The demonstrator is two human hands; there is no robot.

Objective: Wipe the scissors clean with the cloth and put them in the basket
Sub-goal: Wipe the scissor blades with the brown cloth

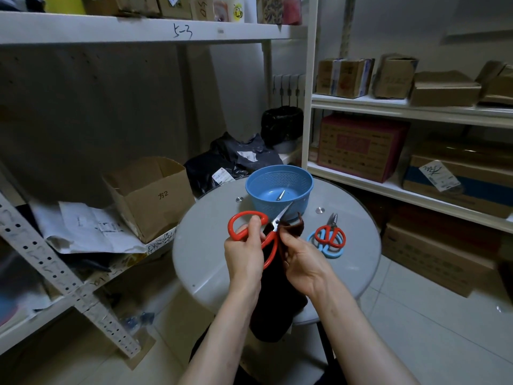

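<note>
Head view: the edge of the top shelf (138, 30) has "5-3" written on it by hand, and the open brown box (155, 198) on the left has "方2" on its side. White stickers sit on the dark bags (236, 159) behind the table and on a long box (472, 190) at the right, but their print is too small to read. The blue basket (258, 187) stands at the far side of the table, and a small shiny blade (281, 195) lies in its bottom; I cannot tell what it belongs to. The inside of the brown box is hidden. The left hand (244, 251) has its fingers curled round a handle of the big red scissors (273, 240) and holds them up over the table, just in front of the basket, with the tip pointing up toward it. The right hand (302, 262) pinches the dark brown cloth (294, 227) against the blades, and the rest of the cloth hangs down between the arms. To the right, the small red scissors (331, 234) lie on top of the light blue scissors (330, 252) on the table. The table (211, 245) is round, grey and shiny. White shelves with cardboard boxes (361, 147) stand on both sides, crumpled papers (91, 229) lie on the left shelf, and the floor (416, 315) has pale tiles.
</note>
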